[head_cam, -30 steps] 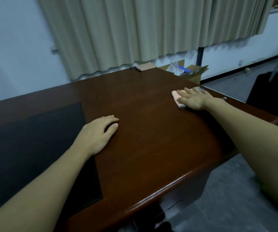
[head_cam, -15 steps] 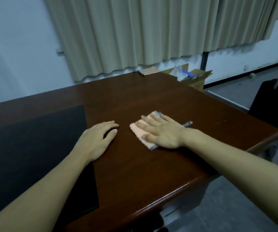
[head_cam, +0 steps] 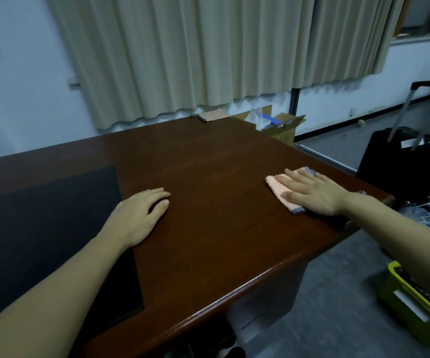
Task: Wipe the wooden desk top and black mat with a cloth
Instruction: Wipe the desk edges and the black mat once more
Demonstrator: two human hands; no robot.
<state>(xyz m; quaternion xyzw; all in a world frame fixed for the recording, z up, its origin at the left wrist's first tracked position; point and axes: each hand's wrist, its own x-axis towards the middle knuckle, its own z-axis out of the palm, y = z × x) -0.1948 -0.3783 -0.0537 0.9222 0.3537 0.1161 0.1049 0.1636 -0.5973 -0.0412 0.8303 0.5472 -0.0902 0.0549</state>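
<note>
head | right hand (head_cam: pixel 314 193) flat, pressing cloth (head_cam: pixel 280 188) under fingers | left hand (head_cam: pixel 137 214) relaxed on desk top (head_cam: pixel 208 177)

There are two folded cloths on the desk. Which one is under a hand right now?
The pink cloth near the desk's right edge, pressed flat by the right hand. The other cloth lies untouched at the far edge by the curtain.

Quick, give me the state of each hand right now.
Left hand: open, resting flat on the desk top, holding nothing.
Right hand: open, pressing the cloth flat.
</note>
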